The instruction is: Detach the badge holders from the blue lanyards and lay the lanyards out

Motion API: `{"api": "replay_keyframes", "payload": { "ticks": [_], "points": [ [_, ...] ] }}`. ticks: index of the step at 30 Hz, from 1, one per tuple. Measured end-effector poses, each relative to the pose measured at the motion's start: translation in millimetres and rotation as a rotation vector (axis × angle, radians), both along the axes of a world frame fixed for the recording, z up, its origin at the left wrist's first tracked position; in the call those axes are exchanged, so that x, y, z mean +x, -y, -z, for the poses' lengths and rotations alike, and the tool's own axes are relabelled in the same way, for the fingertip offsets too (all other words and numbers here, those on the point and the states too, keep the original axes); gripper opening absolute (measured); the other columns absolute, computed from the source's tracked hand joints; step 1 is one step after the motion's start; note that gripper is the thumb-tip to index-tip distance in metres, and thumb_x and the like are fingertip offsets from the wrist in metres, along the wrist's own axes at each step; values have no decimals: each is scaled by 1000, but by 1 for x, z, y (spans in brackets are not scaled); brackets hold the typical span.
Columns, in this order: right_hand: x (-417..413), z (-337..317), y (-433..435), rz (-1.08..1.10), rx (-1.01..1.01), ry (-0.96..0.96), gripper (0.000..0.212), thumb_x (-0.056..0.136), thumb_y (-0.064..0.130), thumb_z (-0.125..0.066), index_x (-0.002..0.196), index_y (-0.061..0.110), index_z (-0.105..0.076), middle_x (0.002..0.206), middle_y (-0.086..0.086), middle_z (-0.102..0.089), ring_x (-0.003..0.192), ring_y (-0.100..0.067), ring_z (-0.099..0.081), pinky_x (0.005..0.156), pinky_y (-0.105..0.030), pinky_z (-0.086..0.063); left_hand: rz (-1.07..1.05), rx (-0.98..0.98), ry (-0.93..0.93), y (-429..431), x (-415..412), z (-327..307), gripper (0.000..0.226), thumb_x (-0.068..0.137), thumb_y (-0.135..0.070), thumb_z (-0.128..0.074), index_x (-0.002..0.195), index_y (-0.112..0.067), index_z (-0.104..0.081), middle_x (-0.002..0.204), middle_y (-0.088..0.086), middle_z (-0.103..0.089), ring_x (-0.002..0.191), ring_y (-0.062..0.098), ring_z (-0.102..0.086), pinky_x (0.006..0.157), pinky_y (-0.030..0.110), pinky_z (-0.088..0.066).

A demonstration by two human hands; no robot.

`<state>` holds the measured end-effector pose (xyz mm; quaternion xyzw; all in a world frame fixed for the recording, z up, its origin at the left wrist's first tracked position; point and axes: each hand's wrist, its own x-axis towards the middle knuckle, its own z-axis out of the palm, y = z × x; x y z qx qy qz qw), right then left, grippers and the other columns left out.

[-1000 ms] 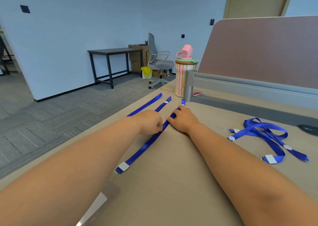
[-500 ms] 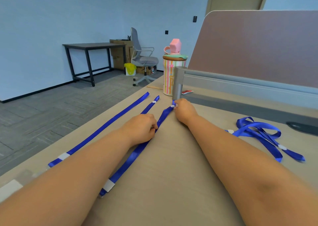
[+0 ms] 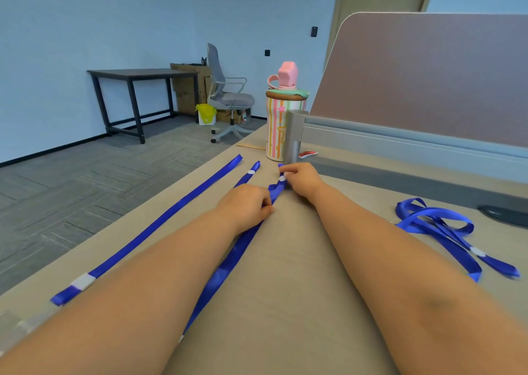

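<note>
the lanyard [image 3: 245,237] runs 7 to 1 o'clock, left hand [image 3: 245,203] pinching mid-strap, right hand [image 3: 300,179] pinching its far end, nearer 1.

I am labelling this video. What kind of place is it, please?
Most likely an office: a desk with a fabric divider panel, a swivel chair on grey carpet tiles, and stacked cardboard boxes by the wall.

Three blue lanyards lie straightened at centre frame: the outer lanyard [image 3: 160,226], the middle lanyard [image 3: 248,176], the inner lanyard [image 3: 228,266]. One tangle [image 3: 445,231] sits right. One bottle [image 3: 281,117] and one chair [image 3: 228,97] stand above.
</note>
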<state>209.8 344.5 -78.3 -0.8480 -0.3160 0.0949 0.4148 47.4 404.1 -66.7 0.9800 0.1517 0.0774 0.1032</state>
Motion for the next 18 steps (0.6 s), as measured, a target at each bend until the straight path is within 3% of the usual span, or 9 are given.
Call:
{"api": "replay_keyframes", "payload": {
  "ticks": [3, 7, 11, 14, 18],
  "points": [
    [2, -2, 0, 66, 307, -180, 32, 87, 2, -55, 117, 4, -64, 99, -5, -60, 87, -16, -53, 76, -20, -45, -10, -14, 79, 0, 1, 10, 18, 93, -31, -50, 98, -16, -59, 101, 1, -59, 89, 16, -55, 74, 28, -42],
    [2, -9, -2, 116, 585, -384, 27, 85, -6, -57, 111, -3, -64, 83, -5, -61, 86, -21, -57, 74, -22, -52, 17, -30, 124, 0, 0, 14, 22, 94, -30, -47, 111, -17, -55, 122, 0, -44, 96, 16, -54, 82, 28, -45],
    [2, -15, -3, 123, 641, -454, 26, 85, -6, -58, 111, -5, -63, 89, -11, -62, 87, -22, -58, 66, -16, -53, 27, -21, 88, -1, 1, 14, 40, 97, -29, -41, 135, -18, -43, 137, -1, -40, 116, 16, -49, 89, 26, -40],
    [1, -18, -5, 153, 636, -462, 25, 87, -3, -57, 111, -3, -64, 96, -12, -62, 88, -21, -58, 75, -23, -53, 31, -22, 75, -1, 0, 15, 41, 98, -28, -38, 138, -20, -41, 141, 0, -41, 123, 17, -45, 96, 29, -38],
    [1, -27, -5, 157, 645, -384, 23, 85, -2, -61, 108, -2, -65, 95, -10, -62, 86, -20, -58, 69, -18, -52, 43, -23, 85, -1, 0, 14, 43, 98, -27, -38, 140, -20, -37, 143, -1, -42, 126, 17, -43, 99, 30, -38]
  ]
}}
